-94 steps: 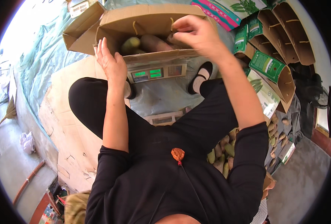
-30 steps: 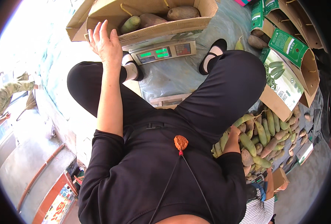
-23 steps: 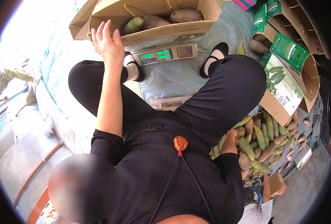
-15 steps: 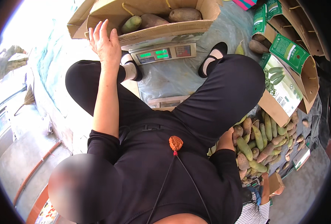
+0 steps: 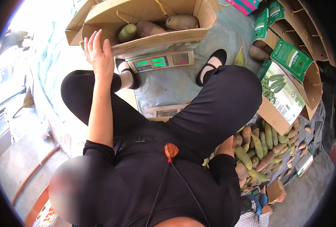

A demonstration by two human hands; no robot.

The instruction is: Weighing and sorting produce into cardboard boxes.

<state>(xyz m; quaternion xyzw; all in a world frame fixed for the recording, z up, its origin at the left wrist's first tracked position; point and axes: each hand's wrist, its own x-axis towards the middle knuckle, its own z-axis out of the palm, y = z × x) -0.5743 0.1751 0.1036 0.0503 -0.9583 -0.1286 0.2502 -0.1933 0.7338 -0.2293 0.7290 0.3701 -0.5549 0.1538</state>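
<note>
My left hand is open, fingers stretched out, at the near left edge of an open cardboard box; whether it touches the box I cannot tell. Inside the box lie a green radish and brownish, radish-like roots. A scale with a lit green display shows under the box's near side, between my feet. Low at my right side, my right hand reaches down by the heap of green and brown roots. My thigh hides its fingers, and anything they hold is out of sight.
Open cardboard boxes with green flaps stand at the right. A small wooden frame sits between my legs. Plastic sheeting covers the ground. Behind the heap, another person's striped clothing shows near a small carton.
The view has shifted, so the box, scale and my legs sit lower and further left. My left hand keeps its open pose by the box. The other person's arm has moved.
</note>
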